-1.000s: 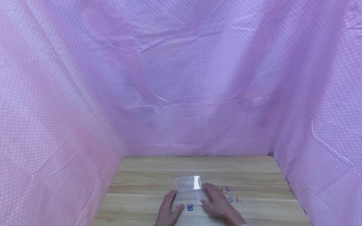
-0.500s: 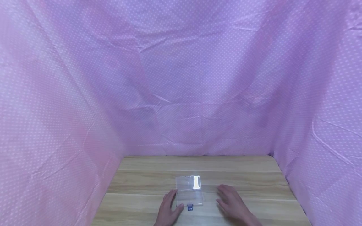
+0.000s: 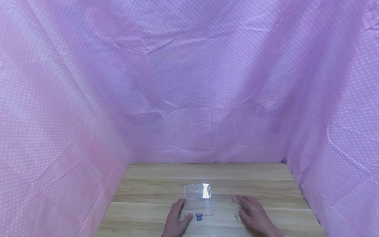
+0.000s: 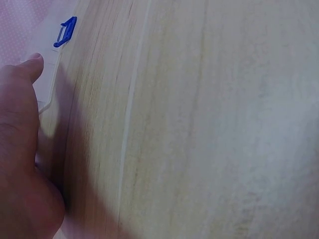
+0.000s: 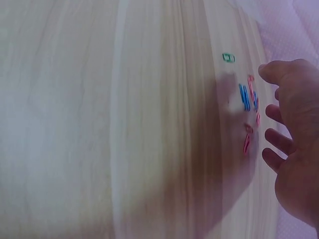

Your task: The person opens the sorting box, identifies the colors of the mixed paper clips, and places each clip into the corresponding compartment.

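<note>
A clear plastic box (image 3: pixel 198 206) lies on the table with its transparent lid (image 3: pixel 196 191) folded back. Its blue latch (image 3: pixel 199 217) projects from the front edge and shows in the left wrist view as a blue clip-like piece (image 4: pixel 65 32). At the box's left side is my left hand (image 3: pixel 177 219), its thumb by the front left corner and its fingers along the side. Farther right, my right hand (image 3: pixel 254 212) hovers with spread, slightly bent fingers close over several paper clips. Among them are a green clip (image 5: pixel 228 58), a blue clip (image 5: pixel 244 97) and a red clip (image 5: pixel 246 144).
The wooden table (image 3: pixel 154 184) has a rounded far right corner. Pink dotted cloth (image 3: pixel 189 131) hangs behind it and along both sides. One paper clip (image 3: pixel 236 217) lies between the box and my right hand.
From the box's right side, my right hand has moved right to above the paper clips, covering some of them in the head view. The left hand and the box stay in place.
</note>
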`<state>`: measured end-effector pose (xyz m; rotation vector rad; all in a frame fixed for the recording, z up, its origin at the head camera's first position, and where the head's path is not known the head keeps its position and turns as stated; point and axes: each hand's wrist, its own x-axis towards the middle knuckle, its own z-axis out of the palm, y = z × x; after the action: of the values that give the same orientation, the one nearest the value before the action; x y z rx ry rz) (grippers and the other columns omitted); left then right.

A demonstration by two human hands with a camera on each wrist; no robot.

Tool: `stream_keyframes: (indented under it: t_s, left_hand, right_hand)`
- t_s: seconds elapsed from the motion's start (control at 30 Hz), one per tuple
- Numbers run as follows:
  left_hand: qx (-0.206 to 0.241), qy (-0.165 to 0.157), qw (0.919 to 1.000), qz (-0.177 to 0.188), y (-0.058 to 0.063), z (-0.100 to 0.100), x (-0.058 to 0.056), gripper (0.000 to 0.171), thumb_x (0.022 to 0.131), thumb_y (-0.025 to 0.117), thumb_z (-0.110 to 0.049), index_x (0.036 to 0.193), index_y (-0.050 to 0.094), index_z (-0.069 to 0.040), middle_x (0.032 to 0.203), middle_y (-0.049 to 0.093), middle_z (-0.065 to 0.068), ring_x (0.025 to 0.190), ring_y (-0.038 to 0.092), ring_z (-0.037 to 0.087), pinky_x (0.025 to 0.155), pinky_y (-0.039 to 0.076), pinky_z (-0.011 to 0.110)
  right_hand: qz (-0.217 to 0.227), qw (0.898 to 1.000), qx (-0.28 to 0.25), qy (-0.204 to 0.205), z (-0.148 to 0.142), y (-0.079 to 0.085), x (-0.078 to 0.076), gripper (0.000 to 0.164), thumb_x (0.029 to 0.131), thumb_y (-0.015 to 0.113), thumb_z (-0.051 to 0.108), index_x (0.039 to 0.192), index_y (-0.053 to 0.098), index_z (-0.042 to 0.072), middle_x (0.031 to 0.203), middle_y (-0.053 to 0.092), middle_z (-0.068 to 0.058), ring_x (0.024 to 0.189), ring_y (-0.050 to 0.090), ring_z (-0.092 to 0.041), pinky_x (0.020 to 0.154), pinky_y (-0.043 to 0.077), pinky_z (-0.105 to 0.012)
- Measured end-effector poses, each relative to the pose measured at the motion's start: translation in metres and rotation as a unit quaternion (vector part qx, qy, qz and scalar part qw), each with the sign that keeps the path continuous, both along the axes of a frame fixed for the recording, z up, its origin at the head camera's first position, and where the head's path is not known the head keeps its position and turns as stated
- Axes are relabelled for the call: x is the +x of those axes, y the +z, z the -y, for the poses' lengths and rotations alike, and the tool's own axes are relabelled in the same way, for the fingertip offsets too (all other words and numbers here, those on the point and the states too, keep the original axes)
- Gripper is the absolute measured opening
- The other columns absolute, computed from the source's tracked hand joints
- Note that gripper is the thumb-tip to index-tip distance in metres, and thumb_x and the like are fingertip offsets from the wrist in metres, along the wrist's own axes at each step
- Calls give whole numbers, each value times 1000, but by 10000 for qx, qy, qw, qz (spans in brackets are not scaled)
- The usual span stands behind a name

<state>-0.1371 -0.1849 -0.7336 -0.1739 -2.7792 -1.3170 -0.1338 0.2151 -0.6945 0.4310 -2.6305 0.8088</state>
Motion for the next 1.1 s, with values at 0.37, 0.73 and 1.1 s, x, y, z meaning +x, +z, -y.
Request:
stream_keyframes:
  t_s: [0.37,0.73,1.1]
  left_hand:
    - [-3,35,10000,70,0,0,3,77,99,85,-49,161,59,-12,168,55,32,158,45,64,130,36,85]
    - [-39,43,9999,87,-1,-1,1,77,99,85,-48,162,58,-12,168,54,31,159,44,63,131,36,84]
    - [-63,88,9999,133,-2,-1,3,77,99,85,-49,162,58,-14,169,54,30,159,43,64,130,36,85]
  right_hand:
    - [287,9991,55,-294,-19,-4,6,44,85,94,14,127,82,9,132,80,-10,126,73,-33,110,61,-66]
    - [538,9976,68,-438,-27,-12,2,32,90,91,9,121,84,11,133,79,-11,127,72,-35,111,60,-66]
    - [990,9939,-103,-469,-28,-15,-2,27,92,89,9,119,83,10,134,77,-13,131,70,-39,115,57,-70]
